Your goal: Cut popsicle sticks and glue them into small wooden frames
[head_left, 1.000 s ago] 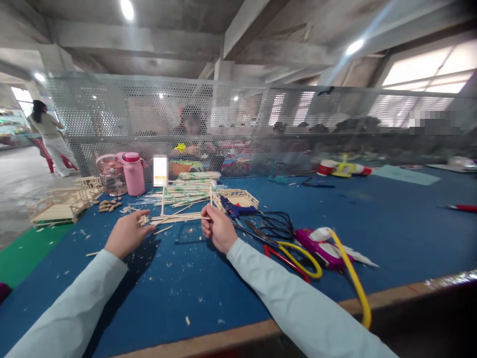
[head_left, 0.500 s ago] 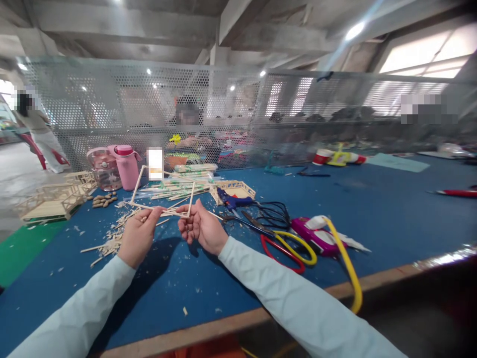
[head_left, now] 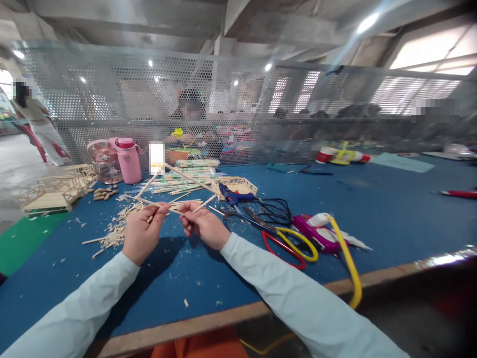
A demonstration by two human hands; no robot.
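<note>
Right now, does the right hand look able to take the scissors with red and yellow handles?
Probably yes: the scissors lie near the right sleeve, and nothing covers their handles. But the right hand holds the stick frame, so it would first need to let go.

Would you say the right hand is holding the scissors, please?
No, the right hand pinches a stick frame, while the scissors lie on the table.

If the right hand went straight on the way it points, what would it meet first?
Apart from the stick frame the right hand holds, probably the left hand; depth is unclear.
</note>
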